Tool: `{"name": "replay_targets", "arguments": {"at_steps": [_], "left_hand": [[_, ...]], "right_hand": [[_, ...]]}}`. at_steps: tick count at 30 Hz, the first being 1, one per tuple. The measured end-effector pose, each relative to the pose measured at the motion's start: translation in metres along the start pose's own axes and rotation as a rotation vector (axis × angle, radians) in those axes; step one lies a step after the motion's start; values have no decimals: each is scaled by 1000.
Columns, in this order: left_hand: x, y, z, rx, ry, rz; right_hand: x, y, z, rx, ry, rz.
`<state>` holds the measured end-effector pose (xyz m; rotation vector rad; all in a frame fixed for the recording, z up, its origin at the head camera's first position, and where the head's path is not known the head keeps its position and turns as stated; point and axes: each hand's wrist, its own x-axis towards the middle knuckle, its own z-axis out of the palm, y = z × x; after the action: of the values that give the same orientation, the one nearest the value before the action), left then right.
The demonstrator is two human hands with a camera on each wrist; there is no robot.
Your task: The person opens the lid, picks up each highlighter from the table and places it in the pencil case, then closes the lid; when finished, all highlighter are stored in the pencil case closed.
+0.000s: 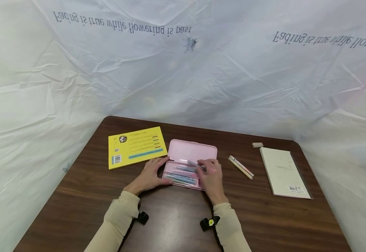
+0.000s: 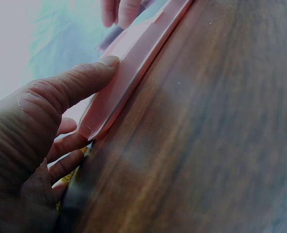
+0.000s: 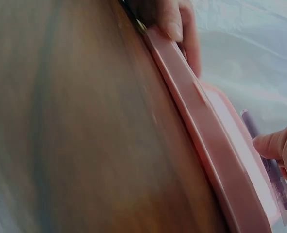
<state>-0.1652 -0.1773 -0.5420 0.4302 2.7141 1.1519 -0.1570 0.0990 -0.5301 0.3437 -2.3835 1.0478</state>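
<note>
An open pink pencil case [image 1: 192, 149] lies on the table, its lid tipped back. Several pens [image 1: 181, 179] lie inside the tray. My left hand [image 1: 149, 175] grips the case's left end, the thumb on the front wall and the fingers round the side, as the left wrist view shows. Above the tray's right part, my right hand [image 1: 212, 176] pinches a purple pen [image 3: 251, 122] between thumb and fingers. That pen is tilted, and the hand hides part of it in the head view.
A yellow book [image 1: 138, 147] lies left of the case. To the right are two slim pens [image 1: 241, 167], a pale eraser [image 1: 257, 145] and a cream notebook [image 1: 282, 173]. White sheeting [image 1: 183, 80] hangs behind the brown table [image 1: 167, 224].
</note>
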Motion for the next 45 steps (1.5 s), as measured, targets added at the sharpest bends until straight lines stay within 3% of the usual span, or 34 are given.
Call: {"name": "replay_targets", "arguments": {"at_steps": [4, 12, 20, 27, 45], "left_hand": [[0, 0, -1, -7, -4, -8], [2, 0, -1, -2, -13, -3], [3, 0, -1, -1, -9, 6], [3, 1, -1, -2, -12, 10], [0, 0, -2, 5, -10, 6]], "right_hand": [[-1, -7, 7, -4, -30, -30], [-2, -15, 15, -38, -112, -7], [-2, -14, 20, -69, -129, -55], [-3, -16, 21, -43, -201, 11], [-3, -17, 22, -62, -214, -21]]}}
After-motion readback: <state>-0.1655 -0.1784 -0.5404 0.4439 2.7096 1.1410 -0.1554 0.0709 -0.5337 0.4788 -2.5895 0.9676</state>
